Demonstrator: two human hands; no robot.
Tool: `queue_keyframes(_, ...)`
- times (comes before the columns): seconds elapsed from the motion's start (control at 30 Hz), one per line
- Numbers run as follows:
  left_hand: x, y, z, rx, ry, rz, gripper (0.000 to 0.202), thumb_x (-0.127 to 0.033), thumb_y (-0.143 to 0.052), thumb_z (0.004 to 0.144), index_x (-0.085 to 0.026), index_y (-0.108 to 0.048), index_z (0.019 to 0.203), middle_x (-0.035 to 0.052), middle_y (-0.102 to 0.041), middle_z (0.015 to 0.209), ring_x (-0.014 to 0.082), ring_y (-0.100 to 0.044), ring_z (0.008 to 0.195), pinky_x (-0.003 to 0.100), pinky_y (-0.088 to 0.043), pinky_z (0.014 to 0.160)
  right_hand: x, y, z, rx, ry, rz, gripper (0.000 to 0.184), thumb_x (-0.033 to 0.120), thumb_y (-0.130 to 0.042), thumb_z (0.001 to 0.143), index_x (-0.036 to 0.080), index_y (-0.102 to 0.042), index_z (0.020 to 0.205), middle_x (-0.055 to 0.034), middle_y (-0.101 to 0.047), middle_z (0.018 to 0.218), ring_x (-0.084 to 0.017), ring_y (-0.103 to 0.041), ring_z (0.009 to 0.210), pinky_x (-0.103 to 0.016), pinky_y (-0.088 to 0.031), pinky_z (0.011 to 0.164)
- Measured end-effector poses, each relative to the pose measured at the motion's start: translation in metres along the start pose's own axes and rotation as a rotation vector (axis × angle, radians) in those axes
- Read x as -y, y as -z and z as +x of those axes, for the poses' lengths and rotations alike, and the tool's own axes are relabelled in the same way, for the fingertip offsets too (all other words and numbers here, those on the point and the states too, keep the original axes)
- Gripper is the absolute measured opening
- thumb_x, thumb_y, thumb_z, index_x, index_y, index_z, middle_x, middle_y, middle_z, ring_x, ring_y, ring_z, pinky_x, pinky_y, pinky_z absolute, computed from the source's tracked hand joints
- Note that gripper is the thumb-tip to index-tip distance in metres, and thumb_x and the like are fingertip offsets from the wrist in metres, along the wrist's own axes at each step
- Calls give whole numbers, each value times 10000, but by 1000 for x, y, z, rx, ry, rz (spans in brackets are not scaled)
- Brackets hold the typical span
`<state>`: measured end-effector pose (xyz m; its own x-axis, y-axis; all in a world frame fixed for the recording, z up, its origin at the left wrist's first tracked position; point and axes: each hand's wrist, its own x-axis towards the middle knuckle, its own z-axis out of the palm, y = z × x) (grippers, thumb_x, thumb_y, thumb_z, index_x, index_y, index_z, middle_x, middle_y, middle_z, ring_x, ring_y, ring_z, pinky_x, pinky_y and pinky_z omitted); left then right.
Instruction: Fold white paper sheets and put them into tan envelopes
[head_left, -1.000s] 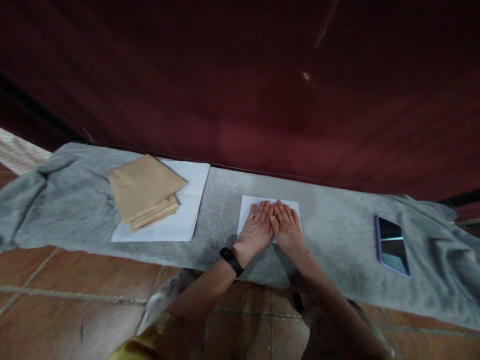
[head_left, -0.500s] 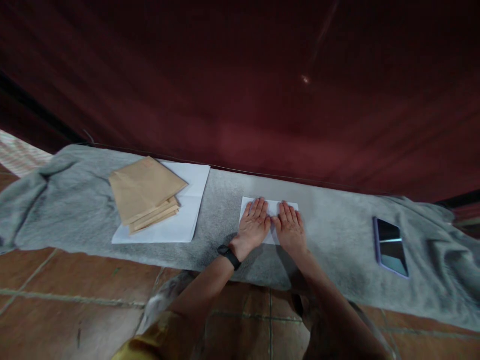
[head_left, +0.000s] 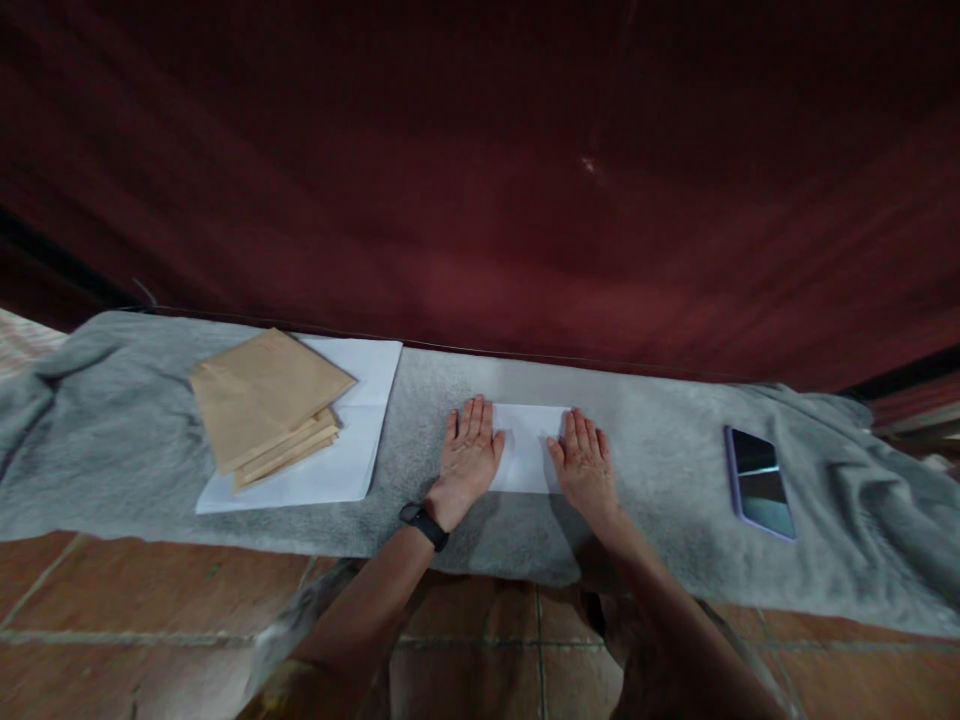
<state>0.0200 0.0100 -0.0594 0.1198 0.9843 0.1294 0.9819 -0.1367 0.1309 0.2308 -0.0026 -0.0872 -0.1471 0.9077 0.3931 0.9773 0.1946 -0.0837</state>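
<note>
A small white sheet of paper [head_left: 527,450], which looks folded, lies flat on the grey cloth [head_left: 660,480] in front of me. My left hand [head_left: 470,448] rests palm down over its left edge, fingers stretched out and pointing away from me. Over the right edge lies my right hand [head_left: 583,462], also flat, with its fingers a little apart. The middle of the paper shows between the two hands, while both side edges are mostly covered. A dark wristband [head_left: 424,524] circles my left wrist.
To the left, several brown paper envelopes [head_left: 270,390] are piled on larger white sheets [head_left: 360,440]. A phone [head_left: 760,482] with a purple edge lies at the right. Behind the cloth rises a dark red surface [head_left: 465,220]; floor tiles [head_left: 150,590] show below.
My hands have spread apart over the paper, the left one sliding left to its edge, so more of the middle shows. The view has shifted slightly.
</note>
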Motion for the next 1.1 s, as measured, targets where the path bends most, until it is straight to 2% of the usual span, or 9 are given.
queue_keyframes(0.17,9,7,-2,59,63,72,615,-394,-263,1052,-85,-306,1583,145,-311,1644,253,-243,1548,484,-143,1275,-6,1,-5,-37,-15,-16,654,471,-281,1075,12,-390,1528,-263,-469,1529,-351,-447,1416,-534,-332,1158)
queue_keyframes(0.37,14,13,-4,-47,74,71,605,-367,-288,1041,-29,-397,1530,184,-368,1610,297,-259,1539,509,-159,1273,-12,5,-5,-63,-84,-1,646,466,-274,1077,4,-433,1499,-277,-424,1554,-371,-396,1454,-565,-325,1165)
queue_keyframes(0.47,7,15,-4,-91,-5,34,594,-356,-278,1045,-53,-371,1547,162,-358,1622,276,-252,1543,495,-176,1276,-5,8,2,-62,-63,58,624,443,-271,1081,27,-399,1528,-249,-374,1595,-350,-333,1497,-555,-317,1181)
queue_keyframes(0.6,-11,13,-3,-55,-140,-16,566,-331,-273,1048,-80,-380,1545,127,-372,1625,248,-240,1548,475,-191,1280,14,10,13,17,15,154,591,406,-250,1084,83,-346,1570,-185,-355,1623,-293,-299,1521,-513,-300,1210)
queue_keyframes(0.7,-22,7,-1,-18,-203,-42,551,-298,-290,1040,-77,-396,1534,119,-371,1628,250,-222,1553,480,-198,1280,30,9,19,93,57,184,559,373,-241,1085,123,-365,1569,-141,-351,1633,-268,-278,1533,-497,-265,1229)
queue_keyframes(0.9,-30,-2,3,52,-201,-24,553,-204,-274,1017,-70,-376,1544,131,-363,1631,255,-215,1555,491,-201,1272,44,6,25,198,99,196,557,366,-225,1090,99,-431,1532,-121,-398,1610,-262,-310,1517,-478,-216,1248)
queue_keyframes(1.1,-29,-2,5,73,-175,-14,558,-212,-250,1025,-86,-360,1557,121,-344,1640,243,-224,1552,467,-184,1277,47,8,27,198,87,162,550,370,-237,1088,112,-447,1526,-111,-402,1607,-289,-346,1497,-495,-228,1235)
